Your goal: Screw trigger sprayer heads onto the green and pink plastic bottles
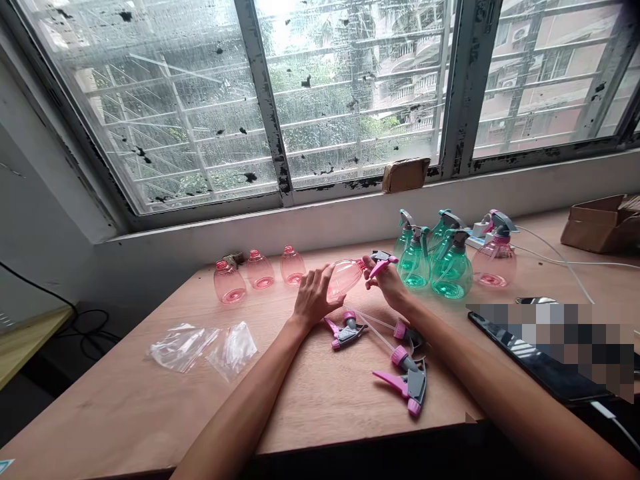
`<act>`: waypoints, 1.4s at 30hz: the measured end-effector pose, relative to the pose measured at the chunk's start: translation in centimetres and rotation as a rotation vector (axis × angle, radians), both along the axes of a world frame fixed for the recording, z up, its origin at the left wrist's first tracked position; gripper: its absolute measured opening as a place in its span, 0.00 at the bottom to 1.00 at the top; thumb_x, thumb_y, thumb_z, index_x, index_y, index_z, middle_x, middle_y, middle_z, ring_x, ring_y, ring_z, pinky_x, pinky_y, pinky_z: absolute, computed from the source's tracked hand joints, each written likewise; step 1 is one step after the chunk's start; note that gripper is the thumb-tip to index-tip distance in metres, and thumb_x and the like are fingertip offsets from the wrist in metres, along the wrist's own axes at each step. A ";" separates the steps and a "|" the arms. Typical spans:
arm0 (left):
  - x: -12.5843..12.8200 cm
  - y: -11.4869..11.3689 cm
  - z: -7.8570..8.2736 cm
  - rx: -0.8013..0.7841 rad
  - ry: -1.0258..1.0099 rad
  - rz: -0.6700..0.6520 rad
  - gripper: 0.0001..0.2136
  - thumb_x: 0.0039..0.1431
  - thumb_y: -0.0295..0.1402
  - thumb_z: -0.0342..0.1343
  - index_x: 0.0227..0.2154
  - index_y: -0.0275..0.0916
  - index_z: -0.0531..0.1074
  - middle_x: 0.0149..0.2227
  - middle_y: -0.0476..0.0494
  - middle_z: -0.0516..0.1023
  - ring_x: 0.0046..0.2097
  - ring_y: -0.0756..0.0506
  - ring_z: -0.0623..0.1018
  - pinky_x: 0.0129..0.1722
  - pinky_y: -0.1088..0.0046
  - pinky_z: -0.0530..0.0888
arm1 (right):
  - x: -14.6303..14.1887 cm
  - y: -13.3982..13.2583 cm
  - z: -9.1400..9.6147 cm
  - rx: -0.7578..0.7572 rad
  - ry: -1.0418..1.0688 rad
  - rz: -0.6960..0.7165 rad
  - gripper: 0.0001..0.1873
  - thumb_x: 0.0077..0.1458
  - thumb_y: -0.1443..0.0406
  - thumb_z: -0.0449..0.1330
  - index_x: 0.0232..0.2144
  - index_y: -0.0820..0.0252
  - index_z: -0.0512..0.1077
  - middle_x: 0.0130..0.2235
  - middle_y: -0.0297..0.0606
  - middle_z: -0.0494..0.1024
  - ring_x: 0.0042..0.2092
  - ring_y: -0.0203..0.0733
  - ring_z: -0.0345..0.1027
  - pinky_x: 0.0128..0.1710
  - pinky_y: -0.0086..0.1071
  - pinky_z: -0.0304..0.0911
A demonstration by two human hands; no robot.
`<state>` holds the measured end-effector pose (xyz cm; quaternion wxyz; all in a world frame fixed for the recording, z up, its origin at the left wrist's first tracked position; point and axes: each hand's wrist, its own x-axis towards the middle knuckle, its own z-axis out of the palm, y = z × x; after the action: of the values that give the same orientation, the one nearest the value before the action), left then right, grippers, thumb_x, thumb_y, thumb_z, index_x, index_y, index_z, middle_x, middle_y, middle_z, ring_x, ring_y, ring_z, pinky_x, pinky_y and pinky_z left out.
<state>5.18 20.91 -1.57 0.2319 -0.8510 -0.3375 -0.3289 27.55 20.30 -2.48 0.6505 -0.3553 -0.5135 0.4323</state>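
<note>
My left hand (317,293) is wrapped round the body of a clear pink bottle (345,279), which lies tilted with its neck to the right. At that neck my right hand (385,280) grips a grey and pink trigger spray head (384,261); whether its collar is threaded on, I cannot tell. Below my hands lie three loose trigger spray heads: one on the left (347,331), another partly behind my right forearm (407,333), and the nearest (410,381) with its tube pointing away from me. Three open pink bottles (261,270) stand to the left.
Several green spray bottles (451,270) and one pink spray bottle (496,260) stand at the right. Plastic bags (183,347) lie at the left. A black tablet (530,357), white cables and a cardboard box (600,225) occupy the right side. The window wall borders the table's back.
</note>
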 end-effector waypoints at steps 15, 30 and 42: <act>-0.2 0.2 -0.1 -0.065 0.002 -0.009 0.20 0.68 0.39 0.59 0.59 0.39 0.68 0.60 0.37 0.72 0.56 0.36 0.76 0.54 0.49 0.76 | 0.1 -1.3 1.0 0.161 -0.038 0.003 0.19 0.51 0.52 0.73 0.38 0.59 0.79 0.38 0.37 0.81 0.35 0.43 0.75 0.31 0.36 0.75; -0.8 0.3 -0.4 -0.312 -0.099 -0.179 0.20 0.68 0.38 0.59 0.60 0.39 0.68 0.61 0.37 0.71 0.59 0.34 0.74 0.58 0.46 0.73 | -0.5 -1.7 1.5 0.186 -0.125 -0.060 0.20 0.46 0.48 0.74 0.30 0.56 0.78 0.24 0.31 0.73 0.23 0.38 0.64 0.18 0.32 0.67; -0.6 1.8 -2.1 -0.827 -0.507 -0.303 0.17 0.68 0.36 0.60 0.57 0.38 0.70 0.57 0.38 0.75 0.53 0.38 0.78 0.52 0.52 0.78 | 0.3 -1.2 0.3 0.106 -0.174 -0.064 0.16 0.63 0.55 0.66 0.29 0.62 0.74 0.22 0.24 0.68 0.20 0.31 0.64 0.19 0.26 0.66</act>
<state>4.54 22.72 -3.65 -0.2642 -0.8043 -0.3580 -0.3939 27.83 19.14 -2.22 0.6348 -0.3728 -0.5785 0.3513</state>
